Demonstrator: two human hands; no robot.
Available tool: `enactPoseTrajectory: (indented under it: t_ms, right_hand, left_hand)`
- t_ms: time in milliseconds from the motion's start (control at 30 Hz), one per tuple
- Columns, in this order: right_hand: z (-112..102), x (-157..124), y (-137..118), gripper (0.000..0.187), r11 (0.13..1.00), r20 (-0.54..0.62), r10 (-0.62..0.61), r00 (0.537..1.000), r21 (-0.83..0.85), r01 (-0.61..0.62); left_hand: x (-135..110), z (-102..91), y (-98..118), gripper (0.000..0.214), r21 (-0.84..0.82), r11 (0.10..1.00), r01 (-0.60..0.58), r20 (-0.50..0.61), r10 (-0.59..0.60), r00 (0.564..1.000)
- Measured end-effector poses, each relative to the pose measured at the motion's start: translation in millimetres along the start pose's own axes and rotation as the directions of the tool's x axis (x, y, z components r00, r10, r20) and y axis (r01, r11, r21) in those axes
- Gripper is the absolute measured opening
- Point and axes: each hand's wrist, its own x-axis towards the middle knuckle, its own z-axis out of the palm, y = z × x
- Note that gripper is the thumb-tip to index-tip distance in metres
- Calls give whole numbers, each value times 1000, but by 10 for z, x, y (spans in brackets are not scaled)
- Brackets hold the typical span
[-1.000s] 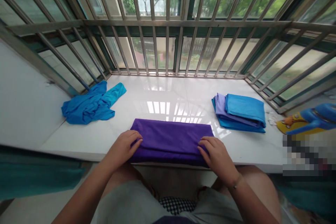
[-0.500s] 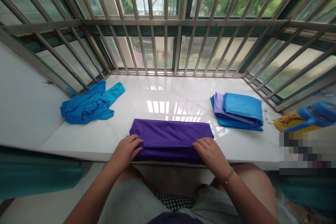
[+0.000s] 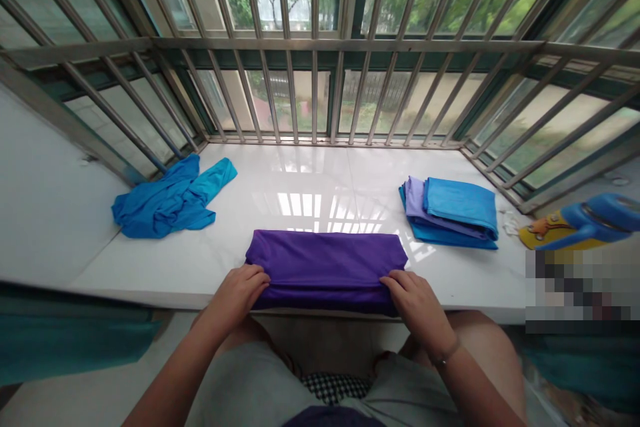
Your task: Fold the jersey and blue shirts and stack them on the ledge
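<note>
A purple cloth (image 3: 325, 257), folded into a long band, lies across the front edge of the white ledge, with a fold line along its near side. My left hand (image 3: 243, 292) pinches its near left corner, thumb and fingers pressed together on the fabric. At the near right end my right hand (image 3: 415, 297) grips the cloth the same way, a thin bracelet on its wrist. To the right rests a stack of folded blue and lilac cloths (image 3: 461, 203). A crumpled blue cloth (image 3: 165, 203) lies on the left, away from both hands.
The glossy white ledge (image 3: 320, 167) ends at a window with metal bars (image 3: 315, 93) at the back and sides. At the right edge stands a blue and yellow bottle (image 3: 590, 220), beside a pixelated patch. Teal fabric (image 3: 75, 340) hangs below the ledge at left.
My right hand has slid outward to the right along the near fold of the purple cloth. My left hand has shifted slightly toward me. The near fold looks straighter.
</note>
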Motion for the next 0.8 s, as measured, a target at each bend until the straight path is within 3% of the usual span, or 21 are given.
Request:
enactPoseTrajectory:
  t_ms: [100,200,267,333,400,467,567,633,800]
  right_hand:
    - [-46,10,-30,28,1000,-30,-12,999,17,12]
    - [-105,35,-86,31,997,39,15,999,78,-18]
    - [-137,46,-93,33,988,113,56,992,137,-72]
    - [-157,60,-55,30,967,122,182,976,159,-200]
    - [-164,98,17,28,909,98,392,915,108,-402]
    - [-151,179,92,39,802,115,593,797,3,-597]
    - [-91,367,153,51,680,239,727,643,-122,-723]
    - [-37,498,160,46,672,320,725,610,-137,-727]
    - [37,709,273,35,708,427,675,601,-148,-690]
  left_hand:
    - [2,-23,26,19,3,999,46,16,-46,999]
    - [-6,-56,61,17,-26,994,109,37,-108,993]
    - [-8,-92,67,19,-54,987,154,48,-152,987]
    - [3,-137,43,26,-72,976,206,24,-204,979]
    - [34,-178,-10,30,-71,965,252,-47,-256,966]
    - [87,-194,-75,30,-49,961,273,-131,-277,952]
    - [198,-136,-152,32,1,972,236,-165,-233,958]
    - [274,-48,-180,35,32,980,197,-120,-192,974]
    - [427,156,-220,42,71,981,178,-44,-176,983]
